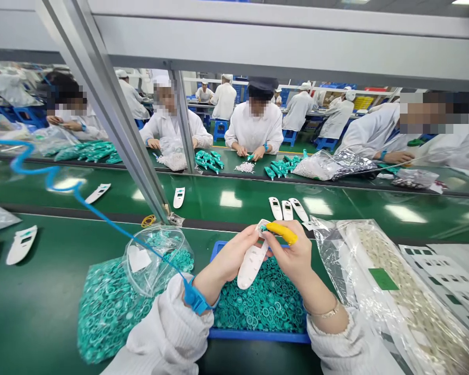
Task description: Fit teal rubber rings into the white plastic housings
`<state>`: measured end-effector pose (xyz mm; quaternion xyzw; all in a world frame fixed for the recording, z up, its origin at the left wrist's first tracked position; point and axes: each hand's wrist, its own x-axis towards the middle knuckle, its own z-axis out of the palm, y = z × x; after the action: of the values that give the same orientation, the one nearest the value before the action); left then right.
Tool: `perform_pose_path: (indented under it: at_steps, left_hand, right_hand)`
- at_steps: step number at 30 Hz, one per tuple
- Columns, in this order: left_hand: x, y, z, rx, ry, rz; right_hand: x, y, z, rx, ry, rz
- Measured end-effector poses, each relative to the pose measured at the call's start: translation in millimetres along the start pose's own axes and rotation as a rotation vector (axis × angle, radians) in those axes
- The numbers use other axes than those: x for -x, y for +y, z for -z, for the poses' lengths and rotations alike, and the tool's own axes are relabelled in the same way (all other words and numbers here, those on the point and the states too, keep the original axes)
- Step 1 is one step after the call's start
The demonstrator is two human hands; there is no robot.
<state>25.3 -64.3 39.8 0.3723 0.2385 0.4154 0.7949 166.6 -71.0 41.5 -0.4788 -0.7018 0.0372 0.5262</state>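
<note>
Above a blue tray [258, 335] of small green rings [258, 307], my left hand [234, 256] holds a white plastic shell [250, 266] with its inner side up. My right hand [293, 250], a yellow cover on one finger, presses at the upper end of the same shell. A small green part [263, 228] shows there between the fingertips. A blue wrist strap [197, 298] with a coiled cord is on my left wrist.
Bags of green rings [109, 307] lie left of the tray, a clear bag of pale parts [398, 281] right. White shells [275, 208] rest on the green belt [230, 195] ahead. A metal post [121, 109] stands front left. People in white work across the belt.
</note>
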Motion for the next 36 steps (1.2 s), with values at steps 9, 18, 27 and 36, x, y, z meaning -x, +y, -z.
perform_pose_path:
  at_steps: [9, 18, 27, 36]
  left_hand:
    - [2, -3, -5.5, -0.265, 0.008, -0.169]
    - [9, -9, -2.0, -0.903, 0.302, -0.348]
    - [10, -13, -0.2, -1.046, 0.297, -0.419]
    - [11, -14, -2.2, -1.068, 0.240, -0.386]
  right_hand:
    - [5, -1, 5, -0.001, -0.065, -0.005]
    - [12, -11, -5, -0.552, -0.185, -0.406]
    - [11, -11, -6, -0.556, -0.159, -0.403]
    - [14, -8, -6, -0.510, -0.172, -0.380]
